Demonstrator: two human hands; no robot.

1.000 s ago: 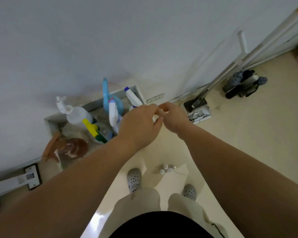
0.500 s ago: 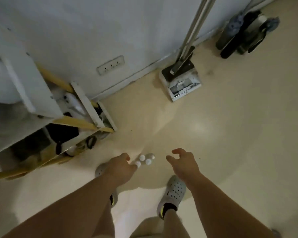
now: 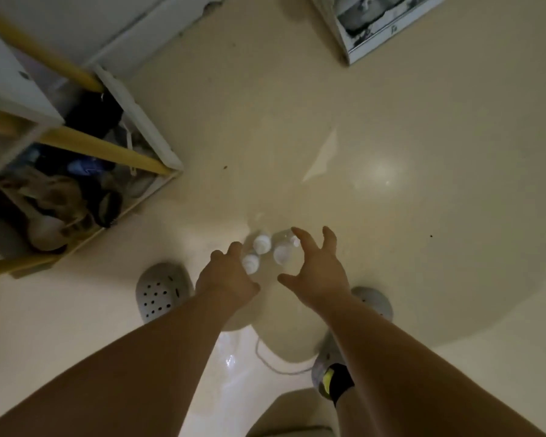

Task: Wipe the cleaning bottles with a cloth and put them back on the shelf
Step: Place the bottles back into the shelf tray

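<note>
Bottles (image 3: pixel 261 244) stand on the floor (image 3: pixel 391 247) below me, so I reach down to grab them. My right hand (image 3: pixel 316 269) is spread wide over them; my left hand (image 3: pixel 224 279) curls, maybe touching one.

Place: home utility or storage corner, indoors, dim light.
Landmark: low white-framed shelf unit with yellow posts (image 3: pixel 133 102), crammed with dark household clutter too blurred to name.
Floor: glossy cream hard floor (image 3: pixel 391 121) all around the shelf unit.
Wall: white baseboard (image 3: pixel 145 29) just behind the shelf unit.
Cleaning gear: white rectangular floor-tool base (image 3: pixel 388 23) well apart from the shelf unit; small white-capped bottles (image 3: pixel 260 244) on the floor near it.
Footwear: grey perforated clogs (image 3: pixel 161 294), house wear, near the shelf unit.
</note>
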